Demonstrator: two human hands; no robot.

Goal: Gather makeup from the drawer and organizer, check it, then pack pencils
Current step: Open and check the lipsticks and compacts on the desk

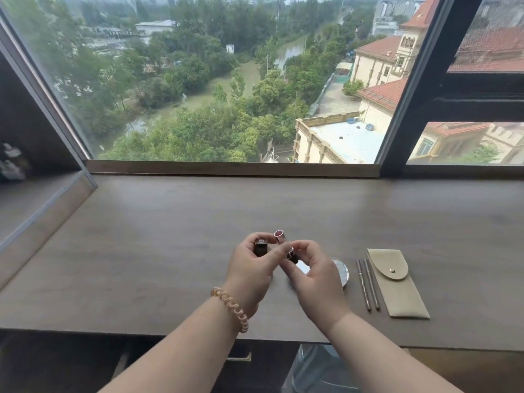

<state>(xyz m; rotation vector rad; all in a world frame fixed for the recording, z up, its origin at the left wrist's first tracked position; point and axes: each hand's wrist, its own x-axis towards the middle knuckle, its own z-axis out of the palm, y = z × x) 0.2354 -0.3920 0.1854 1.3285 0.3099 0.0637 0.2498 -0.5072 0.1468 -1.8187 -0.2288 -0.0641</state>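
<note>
My left hand [251, 269] holds a dark square lipstick cap [261, 247] upright above the desk. My right hand [313, 275] grips the dark base of an uncapped lipstick [282, 240], whose rose-gold tube tilts up and left with the red tip showing. Both hands meet over the middle of the brown desk [170, 251]. Two thin makeup pencils [367, 283] lie side by side to the right. A beige snap pouch [395, 282] rests flat just right of them.
A round silver compact mirror [341, 272] lies on the desk, partly hidden under my right hand. A big window runs along the back edge. A glass-sided shelf stands at the left. A drawer handle [239, 357] shows below the desk's front edge.
</note>
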